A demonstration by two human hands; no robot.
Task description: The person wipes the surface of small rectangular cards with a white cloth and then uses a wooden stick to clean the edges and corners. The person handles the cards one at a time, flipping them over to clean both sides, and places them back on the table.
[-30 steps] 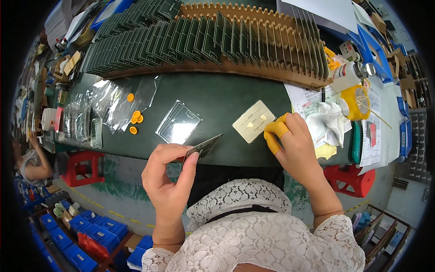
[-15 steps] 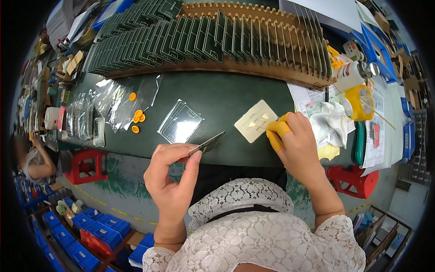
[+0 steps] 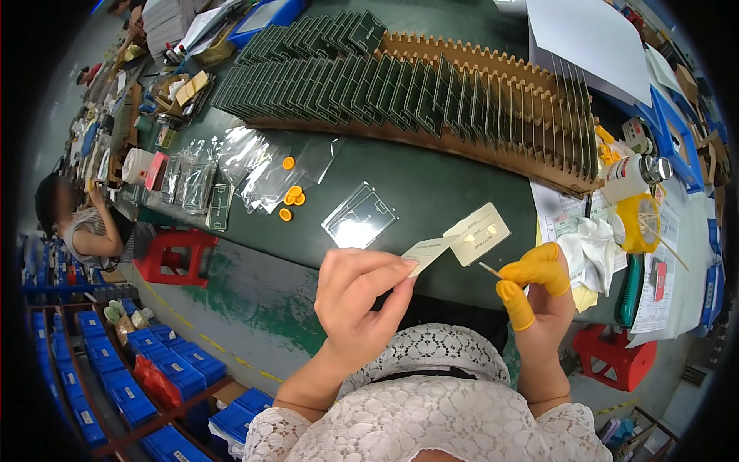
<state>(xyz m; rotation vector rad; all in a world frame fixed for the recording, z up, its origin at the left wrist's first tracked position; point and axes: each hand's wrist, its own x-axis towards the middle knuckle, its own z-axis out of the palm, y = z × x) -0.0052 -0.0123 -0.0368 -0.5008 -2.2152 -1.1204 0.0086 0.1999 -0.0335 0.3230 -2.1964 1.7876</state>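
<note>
My left hand [image 3: 358, 308] pinches a thin rectangular panel [image 3: 429, 252] by its edge, its cream side turned up. The panel's far corner overlaps, in this view, a cream panel [image 3: 490, 237] lying on the table; whether they touch I cannot tell. In my right hand [image 3: 545, 289], yellow finger cots cover the thumb and some fingers. That hand is closed on a thin swab stick [image 3: 488, 269], whose pale tip points at the panels. Left of these, clear-looking panels with dark outlines [image 3: 360, 217] lie in a small overlapping pile on the green table [image 3: 431, 181].
A brown slotted rack [image 3: 531, 165] full of upright dark green panels spans the back. Loose orange finger cots [image 3: 295, 195] lie by clear plastic bags [image 3: 265, 169]. At right are a white cloth [image 3: 589, 250], a bottle [image 3: 627, 179] and a yellow holder [image 3: 637, 223]. Another person [image 3: 92, 223] sits far left.
The view has shifted, so the table sits further right. My left hand has brought its panel beside the cream one and turned it cream side up. My right hand has drawn the stick back from the lying panel.
</note>
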